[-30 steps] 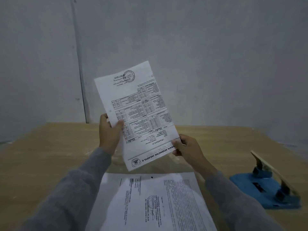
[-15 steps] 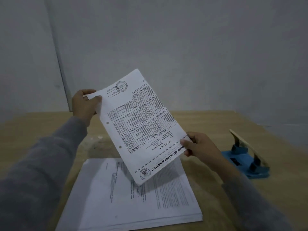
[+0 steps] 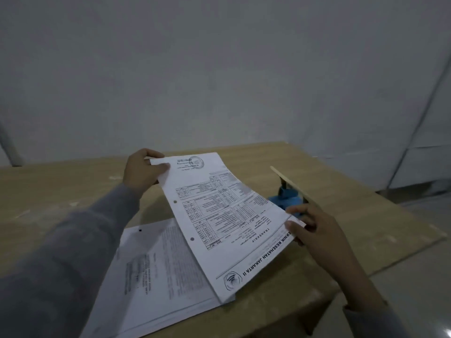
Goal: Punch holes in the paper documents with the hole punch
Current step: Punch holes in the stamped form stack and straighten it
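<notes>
A printed transcript sheet (image 3: pixel 227 215) with two punched holes along its left edge hangs tilted above the wooden table (image 3: pixel 61 191). My left hand (image 3: pixel 142 169) pinches its far corner, and my right hand (image 3: pixel 314 230) pinches its right edge. Under the sheet's near corner lies a stack of printed papers (image 3: pixel 151 272) flat on the table. The blue hole punch (image 3: pixel 288 198), its pale lever raised, stands just behind my right hand and is partly hidden by the sheet.
A grey wall rises behind the table. The table's right edge drops to a pale floor (image 3: pixel 415 276). Small scraps lie on the left part of the tabletop.
The sheet has sunk lower and moved right, tilting flatter over the stack. My left hand slid from the sheet's side to its far corner. The view has swung left.
</notes>
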